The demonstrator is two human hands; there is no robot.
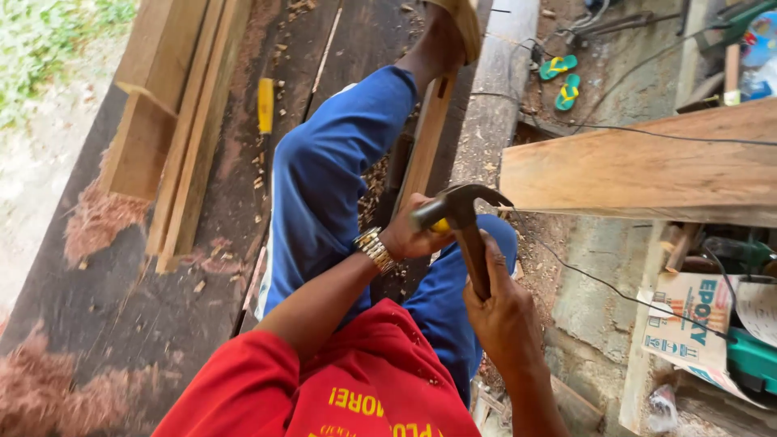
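Observation:
My right hand (502, 311) grips the wooden handle of a claw hammer (463, 212), whose steel head sits just above a yellow-handled chisel (433, 222). My left hand (409, 235), with a metal watch on the wrist, is closed around that chisel. The chisel's tip is hidden against a long narrow wooden piece (425, 137) that runs away from me. My leg in blue trousers (332, 170) lies along this piece, and my foot (453, 28) rests on its far end.
Stacked timber planks (174, 121) lie at the left with red sawdust (97, 222) beside them. A second yellow-handled chisel (265, 105) lies on the dark boards. A wide plank (647, 166) crosses at the right, above a black cable (599, 279), cardboard boxes (688, 320) and green flip-flops (562, 81).

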